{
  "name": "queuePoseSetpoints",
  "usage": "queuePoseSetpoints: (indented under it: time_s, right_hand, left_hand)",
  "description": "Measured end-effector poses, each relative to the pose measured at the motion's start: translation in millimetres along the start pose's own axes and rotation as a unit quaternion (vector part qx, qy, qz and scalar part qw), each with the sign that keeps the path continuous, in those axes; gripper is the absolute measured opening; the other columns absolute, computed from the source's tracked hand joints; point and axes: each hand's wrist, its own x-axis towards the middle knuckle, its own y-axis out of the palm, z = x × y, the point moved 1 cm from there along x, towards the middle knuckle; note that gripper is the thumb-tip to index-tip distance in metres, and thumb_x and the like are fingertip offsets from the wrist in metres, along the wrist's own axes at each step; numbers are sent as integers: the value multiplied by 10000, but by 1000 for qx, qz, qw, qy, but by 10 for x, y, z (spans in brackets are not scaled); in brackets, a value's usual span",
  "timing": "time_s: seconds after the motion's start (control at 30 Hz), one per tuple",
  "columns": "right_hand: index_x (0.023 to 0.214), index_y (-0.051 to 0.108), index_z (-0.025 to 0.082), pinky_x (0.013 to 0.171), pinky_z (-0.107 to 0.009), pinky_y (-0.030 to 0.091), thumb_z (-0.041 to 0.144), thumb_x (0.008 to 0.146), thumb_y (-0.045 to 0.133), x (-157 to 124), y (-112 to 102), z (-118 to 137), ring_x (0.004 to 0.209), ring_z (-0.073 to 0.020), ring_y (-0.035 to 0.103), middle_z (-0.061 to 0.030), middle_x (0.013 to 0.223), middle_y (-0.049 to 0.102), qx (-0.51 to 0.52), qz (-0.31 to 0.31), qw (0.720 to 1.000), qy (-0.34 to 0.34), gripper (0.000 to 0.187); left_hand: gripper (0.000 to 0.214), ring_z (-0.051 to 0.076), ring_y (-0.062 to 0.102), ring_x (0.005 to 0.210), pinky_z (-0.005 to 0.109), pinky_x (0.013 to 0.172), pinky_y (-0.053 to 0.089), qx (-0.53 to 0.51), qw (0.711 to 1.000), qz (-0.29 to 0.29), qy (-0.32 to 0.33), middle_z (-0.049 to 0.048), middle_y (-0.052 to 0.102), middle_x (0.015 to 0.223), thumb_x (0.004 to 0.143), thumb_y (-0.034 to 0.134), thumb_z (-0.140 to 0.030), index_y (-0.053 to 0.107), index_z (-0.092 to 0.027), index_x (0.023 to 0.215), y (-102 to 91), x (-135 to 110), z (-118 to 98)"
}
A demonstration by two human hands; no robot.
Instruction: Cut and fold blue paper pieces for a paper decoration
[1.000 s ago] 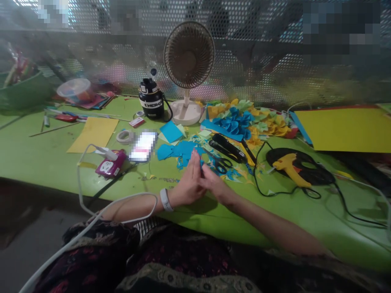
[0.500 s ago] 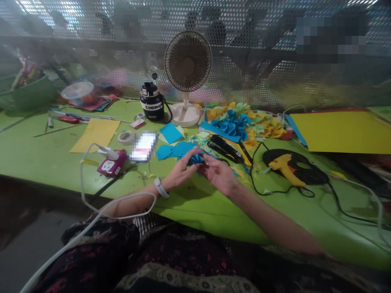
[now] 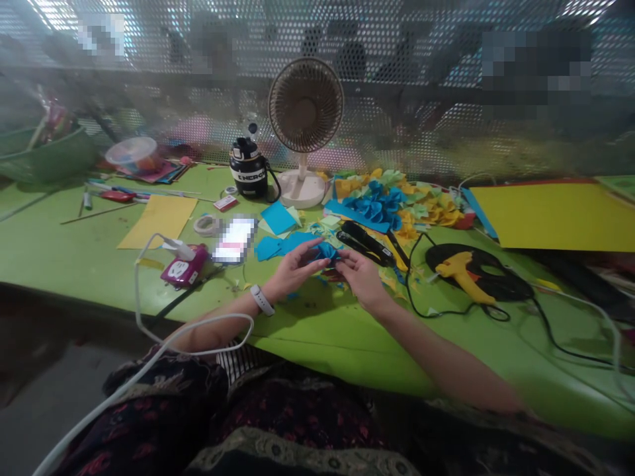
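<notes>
blue folded paper (image 3: pixel 326 252) | lime-green table (image 3: pixel 317 344) | yellow card (image 3: pixel 555 215) | dark floral cloth (image 3: pixel 297 423)

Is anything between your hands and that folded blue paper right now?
Nothing visible: the left hand and right hand both touch the folded blue paper directly. The black stapler-like tool lies just beyond the right hand, not between them.

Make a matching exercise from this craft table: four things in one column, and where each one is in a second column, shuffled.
Things:
1. White wristband
2. Yellow glue gun
3. Folded blue paper
4. Tan-caged desk fan

Places:
A. Between the left hand and right hand
B. Standing beyond the hands, near the mesh
C. Lying on a round black base
D. Around the left wrist

Pairs: 1-D, 2-C, 3-A, 4-B
</notes>
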Motion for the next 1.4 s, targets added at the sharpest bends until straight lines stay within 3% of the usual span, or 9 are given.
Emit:
queuePoseSetpoints:
  time_s: [0.27,0.5,0.73,0.87,1.0,1.2,1.4]
  right_hand:
    - [886,638,196,645,-349,585,368,674,736,-16,-18,35,677,-197,704,-22,740,719,-52,-32,998,-35,290]
    - [959,639,193,742,-348,556,315,681,710,-22,-19,17,784,-186,678,-31,815,705,-123,-23,987,-98,312]
    - [1022,675,199,759,-338,520,299,748,642,-6,-54,5,854,-186,654,-54,958,707,-224,-27,958,-176,293]
    - [1036,671,191,791,-348,529,316,739,668,33,-92,-56,838,-185,654,-52,931,708,-177,-23,972,-152,322]
    - [1028,669,195,815,-359,532,308,708,702,45,-85,-71,838,-186,651,-42,897,701,-133,-22,982,-130,341]
    - [1015,680,205,850,-360,525,294,681,725,29,-51,-41,831,-173,654,-16,861,703,-71,-5,992,-100,349]
    - [934,686,223,865,-369,533,282,671,762,26,-24,-86,836,-172,672,-9,852,730,-13,-10,993,-113,280]
  left_hand:
    - [478,239,635,1119,399,992,503,43,999,6,32,120,687,1191,870,672,-326,601,-181,1320,-53,-19,-75]
    - [354,201,662,982,315,846,551,127,989,-48,58,106,709,1074,802,652,-206,709,-135,1144,-52,-11,-35]
    - [431,185,654,971,293,831,551,64,997,-44,13,90,718,1060,757,712,-218,700,-153,1183,-42,-20,-13]
    - [362,184,651,902,337,867,532,50,996,-66,-18,73,730,973,742,751,-254,752,-153,1090,-64,-3,15]
    - [190,175,623,840,334,847,504,77,993,-90,9,48,706,852,726,762,-269,793,-164,882,-80,9,27]
    - [196,176,615,843,350,866,498,72,994,-80,15,42,689,865,754,742,-257,789,-187,931,-75,-5,27]
    - [224,175,646,879,343,892,511,10,996,-84,-10,42,725,917,732,759,-287,775,-183,930,-49,-15,55]
